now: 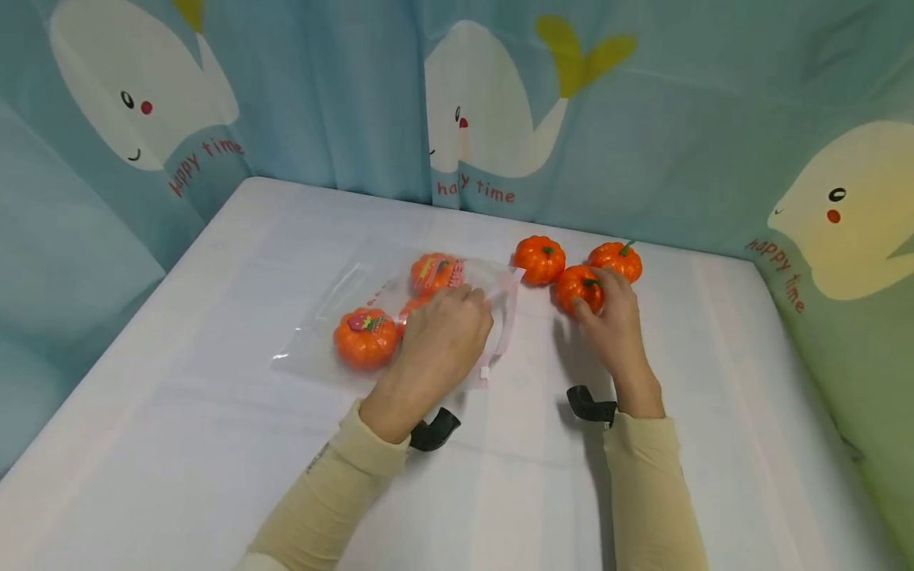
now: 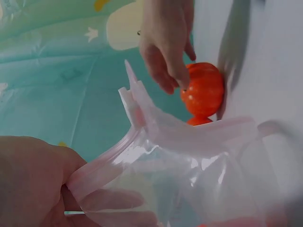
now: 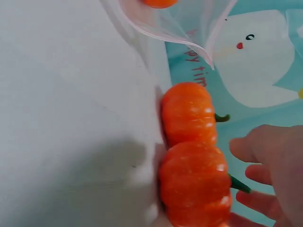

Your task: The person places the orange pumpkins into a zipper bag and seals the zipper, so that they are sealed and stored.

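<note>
My left hand point(image 1: 444, 329) pinches the pink zip edge point(image 2: 106, 163) of a clear plastic bag point(image 1: 314, 333), its mouth lifted and parted. Several orange pumpkins lie inside, one point(image 1: 366, 339) near the bag's left part and another point(image 1: 432, 274) toward the back. Outside the bag, to its right, my right hand point(image 1: 617, 321) is over a pumpkin point(image 1: 577, 290), thumb and fingers spread around its top. In the right wrist view, the fingers point(image 3: 266, 175) are parted beside the green stem of the pumpkin point(image 3: 195, 184); whether any fingertip touches it is unclear.
Two more loose pumpkins stand close by, one point(image 1: 539, 260) to the back left and one point(image 1: 616, 260) to the back right. The white table point(image 1: 214, 412) ends at a curtain point(image 1: 357, 103) with printed whales. A black wrist mount point(image 1: 434, 431) shows beside my left wrist.
</note>
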The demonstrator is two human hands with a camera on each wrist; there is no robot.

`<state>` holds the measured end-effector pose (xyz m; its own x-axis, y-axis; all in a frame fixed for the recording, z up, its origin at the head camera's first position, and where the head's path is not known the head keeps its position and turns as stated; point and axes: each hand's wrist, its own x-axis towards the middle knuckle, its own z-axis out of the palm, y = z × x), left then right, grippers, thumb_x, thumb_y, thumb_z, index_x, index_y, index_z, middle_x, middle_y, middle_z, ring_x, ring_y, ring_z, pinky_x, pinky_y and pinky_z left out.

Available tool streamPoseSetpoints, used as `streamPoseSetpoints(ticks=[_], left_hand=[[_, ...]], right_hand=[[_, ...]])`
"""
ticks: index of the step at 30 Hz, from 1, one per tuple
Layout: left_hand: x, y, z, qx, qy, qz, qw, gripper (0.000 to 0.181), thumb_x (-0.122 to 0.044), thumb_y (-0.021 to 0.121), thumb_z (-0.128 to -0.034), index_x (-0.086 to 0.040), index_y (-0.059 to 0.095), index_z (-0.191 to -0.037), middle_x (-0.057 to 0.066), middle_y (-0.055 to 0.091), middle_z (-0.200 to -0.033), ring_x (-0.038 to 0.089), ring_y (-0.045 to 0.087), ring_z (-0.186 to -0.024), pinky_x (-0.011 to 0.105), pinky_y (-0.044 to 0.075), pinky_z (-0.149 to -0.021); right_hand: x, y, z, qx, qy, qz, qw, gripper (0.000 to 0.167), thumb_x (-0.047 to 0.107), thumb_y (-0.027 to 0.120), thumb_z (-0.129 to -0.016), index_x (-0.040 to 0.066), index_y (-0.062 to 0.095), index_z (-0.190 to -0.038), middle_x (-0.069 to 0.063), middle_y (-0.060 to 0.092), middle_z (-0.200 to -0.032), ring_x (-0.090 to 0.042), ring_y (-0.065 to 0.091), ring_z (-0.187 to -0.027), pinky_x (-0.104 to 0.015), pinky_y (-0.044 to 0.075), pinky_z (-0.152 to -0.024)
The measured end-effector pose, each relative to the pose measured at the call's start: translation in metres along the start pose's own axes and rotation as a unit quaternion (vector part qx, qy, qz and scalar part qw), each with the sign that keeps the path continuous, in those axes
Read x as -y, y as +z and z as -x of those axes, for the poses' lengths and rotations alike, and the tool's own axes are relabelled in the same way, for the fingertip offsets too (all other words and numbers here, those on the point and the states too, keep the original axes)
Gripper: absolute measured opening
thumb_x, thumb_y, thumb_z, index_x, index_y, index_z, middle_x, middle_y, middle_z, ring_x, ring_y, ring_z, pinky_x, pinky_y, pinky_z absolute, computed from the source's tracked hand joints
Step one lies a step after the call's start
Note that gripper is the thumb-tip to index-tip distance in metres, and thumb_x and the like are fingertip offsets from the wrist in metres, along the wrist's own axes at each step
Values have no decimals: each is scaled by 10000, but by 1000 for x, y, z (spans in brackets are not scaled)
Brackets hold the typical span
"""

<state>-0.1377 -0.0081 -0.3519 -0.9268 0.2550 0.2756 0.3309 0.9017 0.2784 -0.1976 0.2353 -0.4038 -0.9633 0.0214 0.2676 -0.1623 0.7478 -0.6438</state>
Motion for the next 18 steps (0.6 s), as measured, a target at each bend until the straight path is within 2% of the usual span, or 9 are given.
streamPoseSetpoints(ticks=[3, 11, 18], left_hand=[[-1, 1, 0, 51, -10, -21, 10000, 268, -236, 506, -1015, -73, 618, -836, 36, 541, -723, 195, 514, -647, 342, 543, -541], [-1, -2, -1, 116, 6, -24, 9999, 258, -242, 517, -1010, -64, 659, -889, 38, 571, -750, 201, 529, -662, 352, 556, -557], [-1, 0, 2, 186, -2, -7, 9998, 267, -248, 511, -1015, -59, 675, -922, 46, 618, -801, 204, 540, -680, 350, 559, -573]], right_hand=[[-2, 4, 1, 215, 57, 147, 9996, 523, 73, 631, -914, -82, 467, -1386, -297, 390, -1478, -495, 323, -1382, -608, 269, -1156], [-2, 9, 2, 204, 457, 569, 9971, 562, 108, 672, -904, -13, 468, -1413, -251, 328, -1442, -455, 290, -1371, -610, 367, -1099], [-2, 12, 7, 387, 519, 807, 9946, 639, 165, 743, -868, 50, 462, -1431, -234, 267, -1438, -444, 246, -1367, -622, 411, -1050]])
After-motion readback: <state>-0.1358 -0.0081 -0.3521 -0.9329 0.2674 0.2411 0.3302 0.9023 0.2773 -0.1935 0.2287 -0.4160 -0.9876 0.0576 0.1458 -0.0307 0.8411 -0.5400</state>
